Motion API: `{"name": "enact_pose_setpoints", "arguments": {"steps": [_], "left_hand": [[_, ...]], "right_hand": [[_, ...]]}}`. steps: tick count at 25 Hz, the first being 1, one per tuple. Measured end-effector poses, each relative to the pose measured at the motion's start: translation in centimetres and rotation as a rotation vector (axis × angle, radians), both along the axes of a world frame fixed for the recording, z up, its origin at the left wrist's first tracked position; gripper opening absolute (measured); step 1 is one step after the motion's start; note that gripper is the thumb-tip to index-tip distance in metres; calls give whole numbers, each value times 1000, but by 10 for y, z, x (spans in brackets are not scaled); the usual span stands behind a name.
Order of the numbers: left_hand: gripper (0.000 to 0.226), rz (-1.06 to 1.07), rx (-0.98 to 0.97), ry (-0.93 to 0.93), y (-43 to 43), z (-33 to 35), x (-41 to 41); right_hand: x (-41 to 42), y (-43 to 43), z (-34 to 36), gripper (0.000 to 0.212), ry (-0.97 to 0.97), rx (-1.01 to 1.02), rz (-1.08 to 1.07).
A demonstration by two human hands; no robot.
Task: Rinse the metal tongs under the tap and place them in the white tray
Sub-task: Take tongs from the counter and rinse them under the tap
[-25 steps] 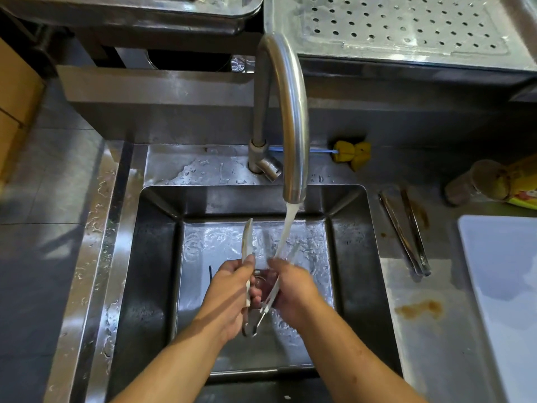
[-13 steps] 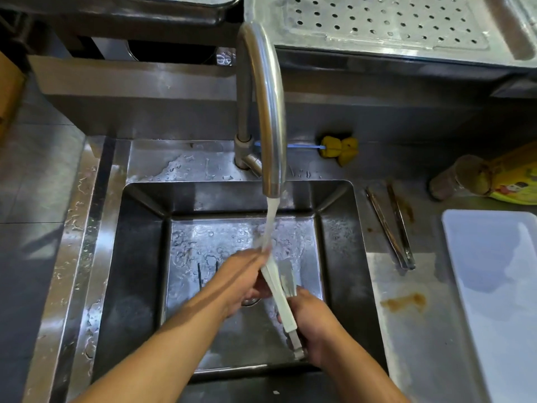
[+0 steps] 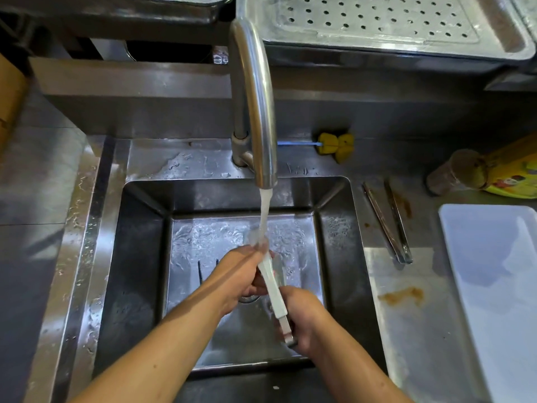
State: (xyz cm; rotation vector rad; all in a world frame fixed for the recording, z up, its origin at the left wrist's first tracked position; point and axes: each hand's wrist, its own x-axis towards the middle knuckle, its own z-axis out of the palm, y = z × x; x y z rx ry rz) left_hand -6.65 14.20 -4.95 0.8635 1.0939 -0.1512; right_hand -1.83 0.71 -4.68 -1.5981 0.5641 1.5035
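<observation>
Over the sink [image 3: 139, 257], beneath the running tap [image 3: 255, 112], the metal tongs [image 3: 273, 289] slant from eleven to five o'clock, the left hand [image 3: 244, 274] grasping their upper end and the right hand [image 3: 302, 321] gripping the lower end, well apart from the white tray [image 3: 494, 286] on the bench [image 3: 421, 330] at three o'clock.

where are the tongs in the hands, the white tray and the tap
tongs [image 3: 274, 295], head view, middle of the pale upper arm
white tray [image 3: 494, 271], head view, bare flat base
tap [image 3: 258, 97], head view, front of the curved spout
</observation>
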Motion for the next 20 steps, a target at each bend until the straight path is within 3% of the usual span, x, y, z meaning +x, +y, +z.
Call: {"name": "enact_pose_setpoints", "arguments": {"steps": [2, 5, 8, 10, 12, 13, 17, 20], "left_hand": [[42, 31, 40, 59, 2, 1, 1], [24, -133, 21, -94, 9, 6, -8], [35, -118, -6, -58, 17, 8, -12], [45, -78, 15, 0, 17, 12, -10], [37, -119, 50, -12, 15, 11, -10], [32, -133, 45, -30, 13, 11, -11], [26, -166, 7, 7, 7, -2, -16], [25, -104, -115, 30, -4, -11, -16]], "right_hand": [[-4, 4, 1, 20, 49, 52, -3], [-2, 12, 2, 28, 106, 92, -31], [-5, 19, 6, 20, 130, 149, -46], [-9, 19, 10, 31, 105, 174, -51], [-10, 14, 9, 49, 33, 115, -97], [-10, 10, 8, 47, -24, 74, -142], [1, -11, 8, 9, -316, 171, -415], [3, -19, 28, 4, -543, 296, -265]]}}
